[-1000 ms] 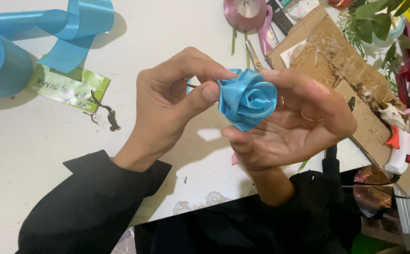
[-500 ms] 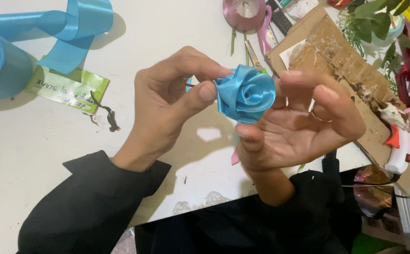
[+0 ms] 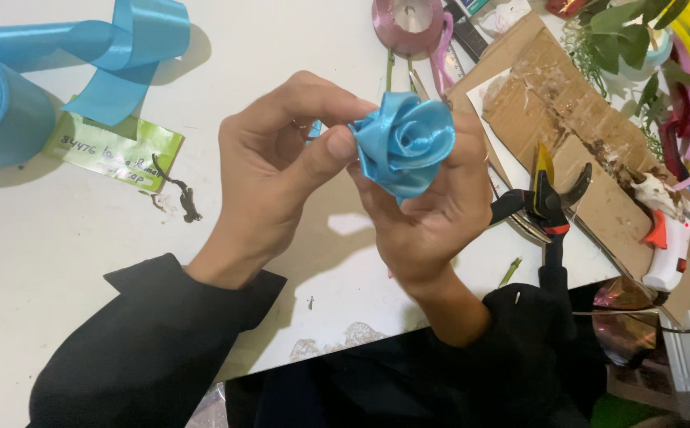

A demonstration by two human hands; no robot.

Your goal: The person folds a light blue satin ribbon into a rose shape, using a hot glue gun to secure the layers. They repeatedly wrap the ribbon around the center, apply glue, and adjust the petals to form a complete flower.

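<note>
A blue satin ribbon rose (image 3: 404,143) is held above the white table (image 3: 60,261), both hands on it. My right hand (image 3: 432,214) cups the rose from below and behind, fingers wrapped around its base. My left hand (image 3: 282,166) pinches the rose's left edge between thumb and forefinger. A short blue ribbon end shows between the left fingers. Both arms wear black sleeves.
A blue ribbon roll (image 3: 0,111) with a loose tail (image 3: 123,55) and a green paper label (image 3: 115,150) lie at far left. A pink ribbon spool (image 3: 407,24), cardboard sheet (image 3: 575,127), black-and-red pliers (image 3: 543,206), white glue gun (image 3: 674,238) and artificial foliage (image 3: 638,40) crowd the right.
My right hand has closed up around the rose from an open palm. The rose has turned upright and moved slightly up and left between both hands.
</note>
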